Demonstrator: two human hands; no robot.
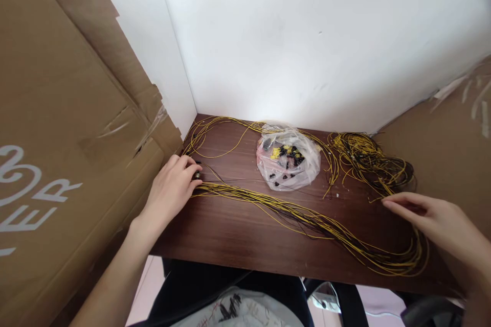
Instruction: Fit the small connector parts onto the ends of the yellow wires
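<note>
Wires, yellow and black, run in a loose bundle along the brown tabletop, curving near its front edge at right; the hands are well apart, the left hand pinching a small dark piece by the bundle's left end, the right hand with thumb and forefinger close together by a tangled pile, though whether they grip a strand I cannot tell; a hard pull could knot the pile, drag the bundle over the edge, or snag the plastic bag and spill its small parts.
</note>
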